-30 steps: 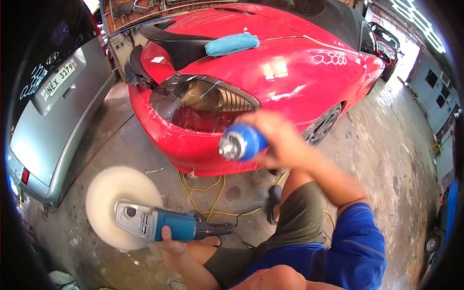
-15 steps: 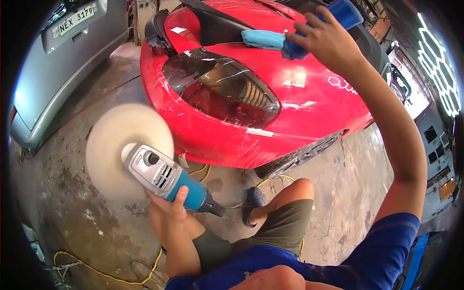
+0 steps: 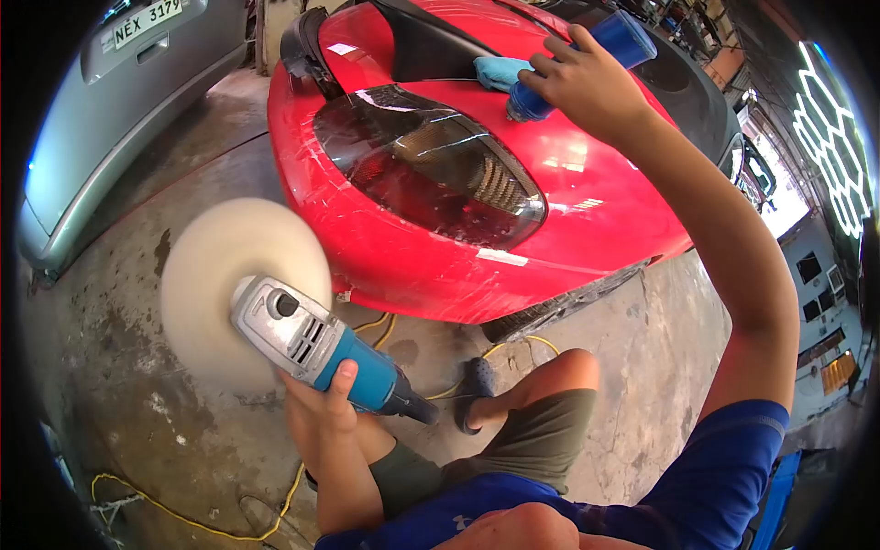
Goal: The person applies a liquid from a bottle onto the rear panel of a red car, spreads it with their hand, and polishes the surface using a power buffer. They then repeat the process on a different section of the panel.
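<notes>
My left hand is wrapped round the teal body of a polisher, whose round cream pad looks blurred, off to the left of the red car. In my right hand is a blue bottle, tilted with its nozzle end down over the car's panel, above and right of the headlight. A light blue cloth lies on the red panel just left of the bottle. Whether the nozzle touches the paint I cannot tell.
A silver vehicle stands at the upper left. Yellow cable runs over the concrete floor near my legs. The car's wheel is beyond my foot. Hexagonal lights glow at the right.
The blue bottle and my right hand have moved down and left, towards the panel. The view has shifted slightly. My left hand still holds the polisher.
</notes>
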A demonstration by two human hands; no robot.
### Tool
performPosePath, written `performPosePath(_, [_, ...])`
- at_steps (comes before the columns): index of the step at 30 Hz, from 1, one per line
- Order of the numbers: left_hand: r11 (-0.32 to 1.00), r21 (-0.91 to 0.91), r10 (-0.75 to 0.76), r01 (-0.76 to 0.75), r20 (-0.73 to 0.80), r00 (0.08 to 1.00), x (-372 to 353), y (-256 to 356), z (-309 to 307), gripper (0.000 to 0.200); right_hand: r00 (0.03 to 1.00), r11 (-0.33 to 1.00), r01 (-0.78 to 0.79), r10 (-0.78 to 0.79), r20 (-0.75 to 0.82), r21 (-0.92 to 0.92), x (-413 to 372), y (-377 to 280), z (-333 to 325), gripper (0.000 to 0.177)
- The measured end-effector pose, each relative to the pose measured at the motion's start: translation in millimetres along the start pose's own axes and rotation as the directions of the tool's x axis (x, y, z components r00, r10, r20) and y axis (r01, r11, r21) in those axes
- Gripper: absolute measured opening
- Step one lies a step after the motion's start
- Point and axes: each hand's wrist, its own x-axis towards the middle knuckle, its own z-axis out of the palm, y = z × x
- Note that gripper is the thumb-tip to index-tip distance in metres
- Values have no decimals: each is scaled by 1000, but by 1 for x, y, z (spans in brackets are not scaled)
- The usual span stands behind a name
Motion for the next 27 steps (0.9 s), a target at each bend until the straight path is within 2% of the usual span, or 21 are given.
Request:
performPosePath(2, [999, -41, -2, 2, -21, 1000, 1, 2, 4, 117, 998, 1000, 1, -3, -58, -20, -4, -3, -4, 15])
performPosePath(6, [995, -90, 44, -47, -34, 998, 2, -12, 3, 115, 996, 999, 49, -49, -73, 0, -37, -14, -15, 15])
performPosePath(10, [998, -70, 0, -4, -55, 998, -1, -15, 4, 112, 997, 999, -44, 43, -66, -25, -48, 0, 0, 16])
performPosePath(13, [997, -70, -27, 21, -85, 996, -4, -11, 12, 112, 997, 996, -79, 78, -21, -47, -64, 15, 9, 17])
performPosePath(14, [998, -50, -38, 33, -98, 994, -5, -10, 12, 112, 993, 996, -87, 88, 72, -19, -74, 15, 7, 17])
performPosePath(15, [998, -31, -50, 47, -112, 992, -8, -9, 12, 112, 992, 996, -84, 84, 93, 5, -87, 13, 5, 18])
performPosePath(18, [995, -56, -85, 81, -60, 995, -8, -8, 6, 108, 989, 994, -94, 87, 116, 55, -125, 11, 10, 19])
performPosePath(21, [993, -76, -98, 92, -79, 992, -9, -8, 8, 108, 943, 981, -192, 173, 285, 40, -141, 31, 26, 39])
performPosePath(24, [988, -144, -68, 54, -95, 993, -9, -17, 12, 104, 926, 964, -263, 241, 290, 37, -160, 44, 46, 43])
performPosePath(27, [992, -127, -18, 6, -93, 996, -6, -26, 8, 103, 906, 967, -250, 216, 365, 48, -190, 40, 46, 21])
